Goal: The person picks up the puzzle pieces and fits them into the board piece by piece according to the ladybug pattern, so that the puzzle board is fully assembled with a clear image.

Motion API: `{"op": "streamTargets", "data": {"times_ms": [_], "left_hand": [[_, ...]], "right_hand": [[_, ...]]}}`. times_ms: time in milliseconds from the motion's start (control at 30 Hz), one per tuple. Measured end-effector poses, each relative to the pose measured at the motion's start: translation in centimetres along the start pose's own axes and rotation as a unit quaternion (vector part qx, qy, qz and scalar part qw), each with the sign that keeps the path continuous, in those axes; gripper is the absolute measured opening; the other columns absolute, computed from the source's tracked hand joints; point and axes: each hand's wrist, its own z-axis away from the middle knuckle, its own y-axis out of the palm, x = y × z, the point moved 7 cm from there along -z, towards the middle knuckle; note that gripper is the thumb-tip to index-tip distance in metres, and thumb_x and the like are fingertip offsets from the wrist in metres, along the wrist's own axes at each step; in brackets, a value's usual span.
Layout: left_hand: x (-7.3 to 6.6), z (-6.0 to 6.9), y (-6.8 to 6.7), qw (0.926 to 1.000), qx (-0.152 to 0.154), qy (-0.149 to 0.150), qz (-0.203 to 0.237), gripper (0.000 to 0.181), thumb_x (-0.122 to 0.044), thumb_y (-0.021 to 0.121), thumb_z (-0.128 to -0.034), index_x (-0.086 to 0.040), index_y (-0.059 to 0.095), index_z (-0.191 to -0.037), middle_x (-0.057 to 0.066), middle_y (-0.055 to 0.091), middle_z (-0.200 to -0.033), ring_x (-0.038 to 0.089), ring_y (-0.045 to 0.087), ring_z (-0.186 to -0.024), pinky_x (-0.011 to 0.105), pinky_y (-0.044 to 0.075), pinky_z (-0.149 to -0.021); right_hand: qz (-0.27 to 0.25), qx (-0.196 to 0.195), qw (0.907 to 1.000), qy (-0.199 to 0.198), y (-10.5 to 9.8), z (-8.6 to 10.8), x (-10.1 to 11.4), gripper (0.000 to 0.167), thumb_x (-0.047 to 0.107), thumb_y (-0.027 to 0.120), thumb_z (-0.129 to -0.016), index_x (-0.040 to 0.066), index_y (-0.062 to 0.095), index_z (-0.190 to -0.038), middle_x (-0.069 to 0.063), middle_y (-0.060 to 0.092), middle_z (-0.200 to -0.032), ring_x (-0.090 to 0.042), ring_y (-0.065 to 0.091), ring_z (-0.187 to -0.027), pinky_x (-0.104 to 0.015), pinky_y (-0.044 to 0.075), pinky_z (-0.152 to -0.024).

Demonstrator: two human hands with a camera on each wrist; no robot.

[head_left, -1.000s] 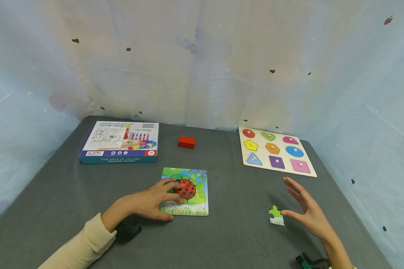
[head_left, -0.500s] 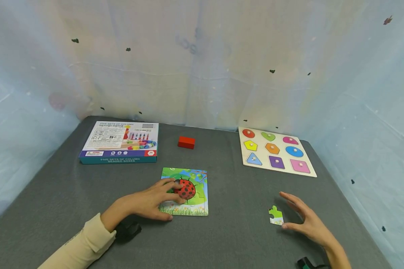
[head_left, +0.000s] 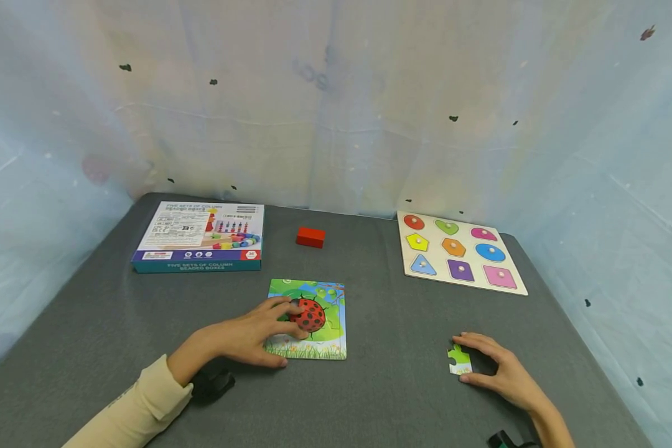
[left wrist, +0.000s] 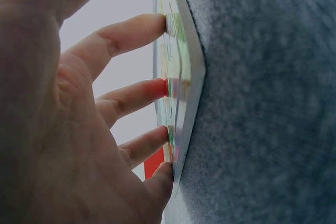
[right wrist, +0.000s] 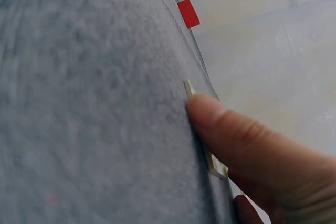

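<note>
My left hand (head_left: 254, 334) rests with spread fingers on the ladybug puzzle (head_left: 333, 347), a square board with grass and flowers along its lower edge. In the left wrist view several fingertips (left wrist: 157, 85) press its top face. Over to the right, a loose green-and-white puzzle piece (head_left: 460, 362) lies on the grey table. My right hand (head_left: 498, 367) pinches this piece at its edges, forefinger at the far side and thumb at the near side. The right wrist view has the thumb (right wrist: 231, 129) covering the middle of the piece (right wrist: 218, 167).
A bead-set box (head_left: 198, 239) lies at the back left, with a red block (head_left: 310, 237) to its right. At the back right lies a shape-peg board (head_left: 462, 252). Pale plastic sheeting (head_left: 336, 112) surrounds the table.
My right hand has come down and left to the loose piece, and its thumb and forefinger have drawn closer together around it. The left hand and the ladybug puzzle have stayed put.
</note>
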Motion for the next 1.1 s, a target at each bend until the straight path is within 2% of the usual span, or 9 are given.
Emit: {"op": "streamTargets", "data": {"times_ms": [200, 433, 667, 933, 1100], "left_hand": [[0.0, 0.1, 0.0, 1.0000, 0.004, -0.003, 0.003, 0.044, -0.040, 0.066, -0.0836, -0.029, 0.057, -0.125, 0.008, 0.034, -0.145, 0.039, 0.019, -0.135, 0.062, 0.028, -0.098], [-0.1, 0.1, 0.0, 1.0000, -0.002, 0.002, 0.002, 0.045, -0.042, 0.067, -0.0827, -0.028, 0.058, -0.124, 0.009, 0.033, -0.144, 0.040, 0.019, -0.134, 0.062, 0.029, -0.098], [-0.4, -0.1, 0.2, 0.9995, -0.015, 0.010, -0.024, 0.048, -0.044, 0.068, -0.0805, -0.027, 0.058, -0.124, 0.007, 0.032, -0.146, 0.040, 0.021, -0.133, 0.062, 0.030, -0.097], [-0.5, -0.1, 0.4, 0.9997, 0.009, -0.009, -0.023, 0.049, -0.043, 0.066, -0.0821, -0.024, 0.057, -0.127, 0.003, 0.033, -0.149, 0.041, 0.016, -0.135, 0.063, 0.025, -0.100], [-0.6, -0.2, 0.4, 0.9993, 0.013, -0.013, -0.031, 0.050, -0.042, 0.066, -0.0824, -0.023, 0.056, -0.127, 0.003, 0.034, -0.148, 0.041, 0.016, -0.136, 0.061, 0.025, -0.101]], "right_hand": [[0.010, -0.004, 0.9999, -0.006, 0.0, -0.2, 0.1, 0.058, 0.013, 0.078, -0.074, 0.012, 0.056, -0.128, 0.002, 0.055, -0.126, 0.004, 0.043, -0.116, -0.008, 0.031, -0.091], [0.005, 0.008, 0.9998, -0.019, 0.3, -1.4, 1.2, 0.053, 0.014, 0.077, -0.077, 0.013, 0.058, -0.127, 0.002, 0.056, -0.122, -0.002, 0.049, -0.110, -0.012, 0.035, -0.089], [-0.022, 0.033, 0.9980, -0.048, 2.1, -4.4, 3.1, 0.049, 0.018, 0.077, -0.077, 0.016, 0.061, -0.123, 0.005, 0.055, -0.122, -0.005, 0.050, -0.111, -0.018, 0.040, -0.090], [-0.052, 0.044, 0.9915, -0.111, 5.3, -8.3, 6.2, 0.044, 0.019, 0.075, -0.079, 0.014, 0.062, -0.120, 0.000, 0.055, -0.119, -0.012, 0.051, -0.108, -0.027, 0.043, -0.089], [-0.057, 0.047, 0.9888, -0.130, 7.4, -10.4, 8.2, 0.044, 0.025, 0.075, -0.078, 0.015, 0.063, -0.119, 0.001, 0.054, -0.120, -0.013, 0.051, -0.110, -0.028, 0.043, -0.091]]}}
